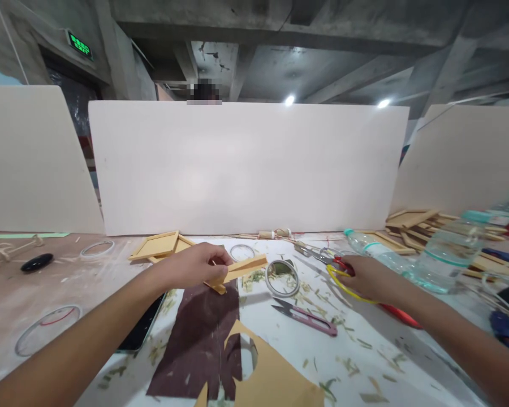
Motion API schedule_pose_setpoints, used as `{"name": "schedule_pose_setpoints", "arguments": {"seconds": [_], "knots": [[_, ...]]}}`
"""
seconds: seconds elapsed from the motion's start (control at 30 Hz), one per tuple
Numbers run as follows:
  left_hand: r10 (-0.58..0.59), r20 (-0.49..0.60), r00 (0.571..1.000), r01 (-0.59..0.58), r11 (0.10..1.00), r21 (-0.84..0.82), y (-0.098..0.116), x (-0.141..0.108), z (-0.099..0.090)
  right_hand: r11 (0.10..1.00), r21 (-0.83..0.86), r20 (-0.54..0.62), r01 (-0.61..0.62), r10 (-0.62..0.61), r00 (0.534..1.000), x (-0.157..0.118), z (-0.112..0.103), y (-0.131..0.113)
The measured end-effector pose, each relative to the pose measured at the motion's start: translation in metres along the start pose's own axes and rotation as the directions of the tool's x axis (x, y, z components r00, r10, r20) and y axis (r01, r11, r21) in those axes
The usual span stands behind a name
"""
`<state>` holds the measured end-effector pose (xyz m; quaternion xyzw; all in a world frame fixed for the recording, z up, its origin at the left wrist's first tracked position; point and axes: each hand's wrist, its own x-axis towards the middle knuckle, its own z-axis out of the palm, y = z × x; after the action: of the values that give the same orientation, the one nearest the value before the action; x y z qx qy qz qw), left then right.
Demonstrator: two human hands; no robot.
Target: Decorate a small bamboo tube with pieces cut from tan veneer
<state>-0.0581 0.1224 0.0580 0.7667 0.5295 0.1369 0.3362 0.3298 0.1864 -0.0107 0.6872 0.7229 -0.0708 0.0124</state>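
My left hand (199, 265) is closed on a folded strip of tan card (246, 267), held above a dark brown sheet (190, 339). My right hand (362, 276) is closed around the red and yellow handles of a pair of scissors (318, 255), whose metal blades point left and away from me. A roll of tape (282, 278) stands between my hands. Thread snips (305, 316) with a purple handle lie below it. Nearest me is a tan card sheet (275, 370) with a rounded cut-out. My right fingertips are partly hidden.
Plastic bottles (449, 254) and stacked wooden frames (419, 223) are on the right. A phone (142, 325) lies under my left forearm. Green scraps litter the white sheet (288, 356). A white board (246, 169) stands across the back, a person's head showing above it.
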Motion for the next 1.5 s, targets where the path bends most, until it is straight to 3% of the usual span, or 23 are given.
{"name": "schedule_pose_setpoints", "arguments": {"seconds": [0.1,0.2,0.27,0.37,0.43,0.47,0.5,0.57,0.7,0.87,1.0,1.23,1.33,1.5], "knots": [[0.000,-0.012,1.000,0.000,0.999,0.035,-0.001,0.005,0.012,0.996,-0.036,0.006,-0.087,0.087,0.996,0.006,0.007,0.004],[0.038,-0.033,0.999,-0.037,0.999,0.035,0.005,0.006,0.026,0.994,-0.017,-0.029,-0.112,0.112,0.993,-0.005,0.003,-0.004],[0.064,-0.060,0.996,-0.063,0.998,0.025,0.010,0.003,0.036,0.998,0.024,-0.092,-0.056,0.058,0.994,-0.022,-0.003,-0.017],[0.091,-0.098,0.991,-0.091,0.996,0.007,0.020,-0.009,0.054,0.965,0.157,-0.170,0.210,-0.183,0.968,-0.055,-0.005,-0.046],[0.106,-0.124,0.987,-0.105,0.994,0.013,0.027,-0.019,0.068,0.863,0.287,-0.156,0.416,-0.387,0.909,-0.076,0.000,-0.066],[0.116,-0.135,0.984,-0.114,0.993,0.023,0.031,-0.024,0.074,0.724,0.453,-0.186,0.521,-0.494,0.849,-0.084,0.005,-0.075],[0.127,-0.144,0.981,-0.123,0.992,0.032,0.035,-0.029,0.080,0.609,0.558,-0.193,0.563,-0.565,0.802,-0.092,0.010,-0.082],[0.150,-0.158,0.976,-0.145,0.988,0.045,0.041,-0.036,0.089,0.547,0.608,-0.175,0.575,-0.614,0.770,-0.102,0.018,-0.092],[0.159,-0.261,0.952,-0.168,0.986,-0.012,0.041,-0.044,0.095,0.560,0.602,-0.191,0.570,-0.592,0.783,-0.109,0.022,-0.098],[0.061,-0.357,0.932,-0.160,0.953,-0.256,0.025,-0.051,0.094,0.563,0.517,-0.225,0.645,-0.637,0.737,-0.109,0.024,-0.099],[0.048,-0.400,0.915,-0.166,0.949,-0.266,0.019,-0.052,0.097,0.566,0.506,-0.239,0.651,-0.633,0.736,-0.106,0.031,-0.099],[0.055,-0.357,0.932,-0.131,0.972,-0.193,0.014,-0.046,0.104,0.591,0.566,-0.273,0.574,-0.523,0.808,-0.097,0.029,-0.091],[0.057,-0.367,0.929,-0.138,0.970,-0.198,0.015,-0.046,0.103,0.570,0.590,-0.269,0.571,-0.528,0.806,-0.095,0.028,-0.089],[-0.039,-0.337,0.941,-0.086,0.933,-0.350,0.018,-0.046,0.104,0.515,0.615,-0.283,0.597,-0.563,0.776,-0.096,0.027,-0.087]]}}
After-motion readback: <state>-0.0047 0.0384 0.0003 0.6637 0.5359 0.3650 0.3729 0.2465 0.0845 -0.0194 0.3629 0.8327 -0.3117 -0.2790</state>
